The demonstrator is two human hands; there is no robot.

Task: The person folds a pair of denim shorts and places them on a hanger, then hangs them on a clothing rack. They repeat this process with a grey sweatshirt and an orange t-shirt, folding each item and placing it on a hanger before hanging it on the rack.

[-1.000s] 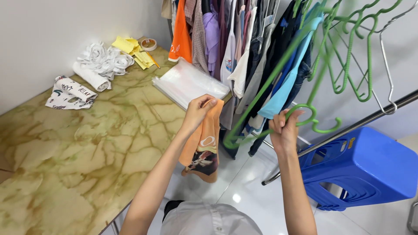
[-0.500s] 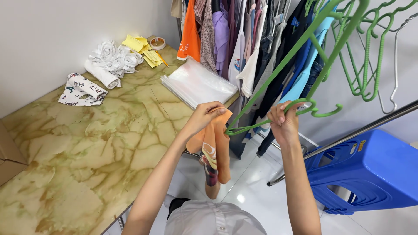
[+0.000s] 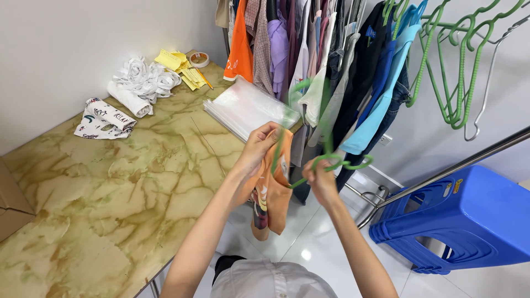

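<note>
Now our left hand (image 3: 259,144) pinches the orange shirt (image 3: 271,193) mid-frame. Just right of it, our right hand (image 3: 320,179) grips the green hanger (image 3: 331,161), maybe partly inside.

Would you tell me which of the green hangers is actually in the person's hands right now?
The green hanger low in front of the clothes rack, gripped by the right hand, beside the orange garment in the left hand. The other green hangers hang untouched at upper right.
</note>
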